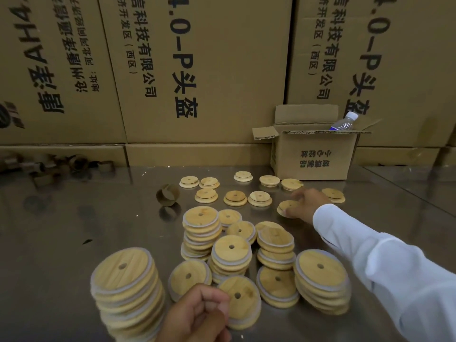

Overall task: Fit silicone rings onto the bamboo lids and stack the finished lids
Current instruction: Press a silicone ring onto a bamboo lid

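- Bamboo lids already fitted with pale silicone rings stand in several stacks on the steel table (pixel 61 243). The tallest stack (pixel 125 287) is nearest the camera on the left, and other finished stacks (pixel 320 280) crowd together in the middle foreground.
- Unfitted lids (pixel 235 198) lie singly in two loose rows farther back, stepped side up, with no ring on them. About nine lie free.
- Judged progress: well past halfway. The ringed lids far outnumber the bare ones.
- The right hand (pixel 306 203) is extended to the back rows, and its fingers and thumb grip one bare lid (pixel 286 206) at the right end of the nearer row.
- The left hand (pixel 197 314) sits low in the foreground with fingers curled into a fist, just beside a short finished stack (pixel 240 302). Whether it holds a ring or nothing cannot be determined.
- No loose supply of silicone rings is visible anywhere on the table, so its location is unknown.
- An open cardboard box (pixel 313 156) stands behind the bare lids with a water bottle (pixel 344 122) leaning inside. Its other contents are hidden.
- The rear stacks are partly hidden behind the front ones, so an exact lid count is not possible.
- A cardboard tube (pixel 167 195) lies to the left of the bare lids, and the dark items at the far left edge are too dim to identify.
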The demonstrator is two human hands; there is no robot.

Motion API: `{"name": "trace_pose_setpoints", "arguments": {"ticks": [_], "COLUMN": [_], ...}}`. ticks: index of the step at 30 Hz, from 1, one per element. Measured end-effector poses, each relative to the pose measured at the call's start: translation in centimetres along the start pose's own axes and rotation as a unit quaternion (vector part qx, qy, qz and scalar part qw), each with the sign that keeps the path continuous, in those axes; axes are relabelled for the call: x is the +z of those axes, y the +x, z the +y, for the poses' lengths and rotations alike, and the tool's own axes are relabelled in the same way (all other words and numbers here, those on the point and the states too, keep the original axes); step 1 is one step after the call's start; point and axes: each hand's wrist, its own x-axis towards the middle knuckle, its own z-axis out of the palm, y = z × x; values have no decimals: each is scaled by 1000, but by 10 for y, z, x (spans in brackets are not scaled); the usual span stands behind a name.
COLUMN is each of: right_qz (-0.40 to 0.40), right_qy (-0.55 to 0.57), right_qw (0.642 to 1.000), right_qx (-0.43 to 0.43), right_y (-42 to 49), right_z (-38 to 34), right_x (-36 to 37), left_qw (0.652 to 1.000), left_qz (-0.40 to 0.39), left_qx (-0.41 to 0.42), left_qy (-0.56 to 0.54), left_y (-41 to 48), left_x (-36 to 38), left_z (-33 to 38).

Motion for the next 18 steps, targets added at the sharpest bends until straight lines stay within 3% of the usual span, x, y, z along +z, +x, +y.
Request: {"name": "trace_pose_setpoints", "arguments": {"ticks": [5,9,13,18], "right_qz": [71,143,148,99], "right_qy": [89,148,157,132], "right_qw": [986,946,911,900], "right_qx": [-123,-252,-351,-404], "right_y": [-60,-142,-221,-261], "right_z": [-24,-37,-36,-35], "right_x": [-41,-54,-23,27], "left_qw": [999,999,997,998], "left_qz": [8,30,47,-22], "left_qx": [24,43,35,20], "left_qy": [19,-9,-47,-47], "left_y": [-7,-13,-14,-15], "left_x": [4,6,10,4], "left_z": [8,9,10,11]}}
